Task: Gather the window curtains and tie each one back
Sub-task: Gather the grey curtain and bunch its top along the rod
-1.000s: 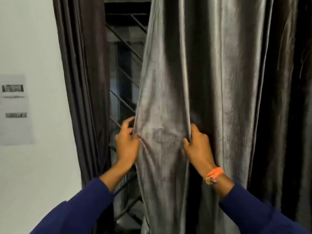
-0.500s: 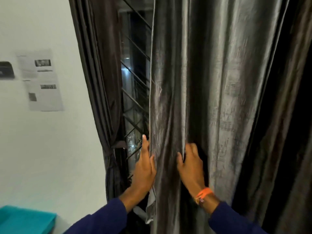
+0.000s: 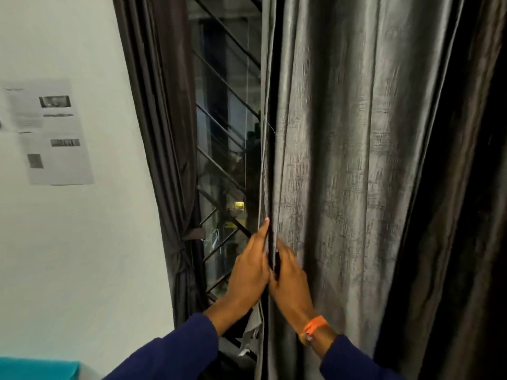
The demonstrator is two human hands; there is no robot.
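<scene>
White wall (image 3: 68, 242) fills the left side, with a printed sheet of paper (image 3: 52, 133) stuck on it, text blurred. A bit of teal surface (image 3: 35, 368) shows at the bottom left corner. Centre is a dark window (image 3: 225, 160) with slanted metal bars (image 3: 219, 86) across it, some small lights visible outside. Left curtain (image 3: 167, 133), dark brown, hangs at the window's left edge and is already cinched with a tie (image 3: 192, 234) at mid height. Grey shiny curtain (image 3: 343, 160) hangs loose right of the window and covers most of the right half; a darker curtain (image 3: 466, 215) sits beside it at far right. Left hand (image 3: 248, 272) is at the grey curtain's left edge, fingers straight and pressed flat against the fold. Right hand (image 3: 290, 281) is just beside it, nearly touching, fingers tucked into the fold; blurred, so cannot tell if it pinches the fabric. Orange wristband (image 3: 312, 329) on right wrist, blue sleeves (image 3: 175, 352) on both arms.
</scene>
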